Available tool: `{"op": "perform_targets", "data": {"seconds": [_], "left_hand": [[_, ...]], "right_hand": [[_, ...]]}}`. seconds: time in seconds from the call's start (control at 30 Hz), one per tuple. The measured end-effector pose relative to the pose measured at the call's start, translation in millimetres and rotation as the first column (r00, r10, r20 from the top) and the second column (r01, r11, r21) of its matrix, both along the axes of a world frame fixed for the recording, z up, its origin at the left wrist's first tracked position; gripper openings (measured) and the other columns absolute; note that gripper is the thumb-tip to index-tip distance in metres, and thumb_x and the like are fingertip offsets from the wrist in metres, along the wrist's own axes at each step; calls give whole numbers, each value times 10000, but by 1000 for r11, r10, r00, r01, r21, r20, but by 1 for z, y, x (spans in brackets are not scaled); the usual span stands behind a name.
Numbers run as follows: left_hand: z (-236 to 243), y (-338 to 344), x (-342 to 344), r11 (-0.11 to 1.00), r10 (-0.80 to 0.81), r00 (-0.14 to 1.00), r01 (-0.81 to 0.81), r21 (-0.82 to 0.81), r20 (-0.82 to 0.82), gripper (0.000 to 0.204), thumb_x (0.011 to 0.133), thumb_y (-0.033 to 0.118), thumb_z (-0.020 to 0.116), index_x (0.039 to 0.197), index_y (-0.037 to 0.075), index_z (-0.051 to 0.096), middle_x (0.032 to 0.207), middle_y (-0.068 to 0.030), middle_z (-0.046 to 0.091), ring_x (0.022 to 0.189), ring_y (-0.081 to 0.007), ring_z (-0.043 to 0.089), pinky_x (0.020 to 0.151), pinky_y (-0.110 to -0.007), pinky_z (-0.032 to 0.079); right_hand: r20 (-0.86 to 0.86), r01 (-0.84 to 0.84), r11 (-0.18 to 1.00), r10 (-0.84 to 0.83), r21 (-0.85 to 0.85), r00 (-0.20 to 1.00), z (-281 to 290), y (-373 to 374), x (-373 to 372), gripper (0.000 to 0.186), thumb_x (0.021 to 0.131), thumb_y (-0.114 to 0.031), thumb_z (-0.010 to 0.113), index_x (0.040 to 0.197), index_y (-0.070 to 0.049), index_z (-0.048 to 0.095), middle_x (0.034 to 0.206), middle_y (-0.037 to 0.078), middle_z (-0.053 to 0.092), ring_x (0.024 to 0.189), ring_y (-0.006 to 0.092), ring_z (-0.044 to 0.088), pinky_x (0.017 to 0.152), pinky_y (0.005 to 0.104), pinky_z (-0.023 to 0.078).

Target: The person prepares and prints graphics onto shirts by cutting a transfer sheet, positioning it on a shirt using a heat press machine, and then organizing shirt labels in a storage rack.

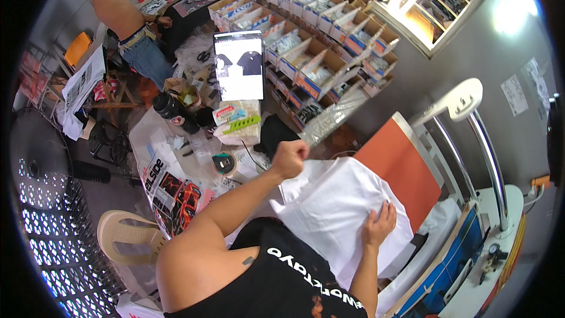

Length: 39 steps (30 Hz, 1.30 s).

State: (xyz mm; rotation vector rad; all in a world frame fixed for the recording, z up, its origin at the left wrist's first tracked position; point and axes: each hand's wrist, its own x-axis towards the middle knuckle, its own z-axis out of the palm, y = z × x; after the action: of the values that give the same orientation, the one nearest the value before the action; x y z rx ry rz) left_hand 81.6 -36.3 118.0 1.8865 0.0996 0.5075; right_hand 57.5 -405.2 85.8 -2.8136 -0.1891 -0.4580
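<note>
A white cloth, likely a shirt point(347, 200), is spread in front of me, partly over a flat orange-red pad point(400, 165). My right hand point(379, 224) lies on the cloth with its fingers spread, near the pad's edge. Raised by the cloth's far left corner, my left hand point(291, 159) is closed in a fist. Whatever its fingers hold, if anything, is hidden. Beside the pad stands a machine with chrome bars and a white handle point(462, 100).
Left of the cloth, a cluttered table bears a printed sheet point(176, 194), a tape measure point(223, 164), a black bottle point(173, 112) and a lit screen point(238, 66). Cardboard bins point(318, 70) line the wall. Another person point(132, 29) stands far left, near a beige chair point(126, 238) and a fan point(38, 165).
</note>
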Motion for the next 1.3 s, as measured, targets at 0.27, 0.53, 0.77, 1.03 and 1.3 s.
{"op": "perform_targets", "data": {"seconds": [0.27,0.53,0.77,1.03,1.3], "left_hand": [[89,201,52,882,335,907,-397,254,254,148,858,-13,617,976,37,691,848,-84,700,783,-183,670,724,-312,513],[164,367,202,817,356,913,-408,407,200,180,862,157,669,1004,57,715,890,-132,736,834,-249,722,775,-339,548],[126,400,277,633,368,916,-123,764,-158,162,854,116,647,991,57,710,983,-187,712,938,-358,690,830,-419,536],[115,425,299,626,262,935,23,779,-238,135,862,125,653,965,52,701,1009,-166,715,957,-348,684,818,-424,537],[118,435,302,645,206,937,87,759,-283,124,866,104,657,971,53,700,1029,-153,711,973,-357,670,848,-444,524]], "right_hand": [[-28,15,997,-17,-72,999,1,6,0,508,930,-270,556,1359,1,547,1464,215,470,1391,383,392,1174,504,251],[-15,-10,994,9,-108,1000,-1,9,2,499,927,-242,536,1346,27,532,1448,240,466,1370,423,394,1161,525,267],[-57,1,986,-10,-170,998,17,20,12,445,867,-189,576,1261,18,569,1397,224,496,1341,411,419,1137,536,285],[-202,76,874,26,481,979,62,154,117,310,878,-125,643,1157,6,612,1195,152,611,1085,298,604,931,419,481],[-631,495,407,348,768,693,64,329,242,591,998,-372,589,1415,8,412,1222,130,562,978,215,622,721,386,586]]}}
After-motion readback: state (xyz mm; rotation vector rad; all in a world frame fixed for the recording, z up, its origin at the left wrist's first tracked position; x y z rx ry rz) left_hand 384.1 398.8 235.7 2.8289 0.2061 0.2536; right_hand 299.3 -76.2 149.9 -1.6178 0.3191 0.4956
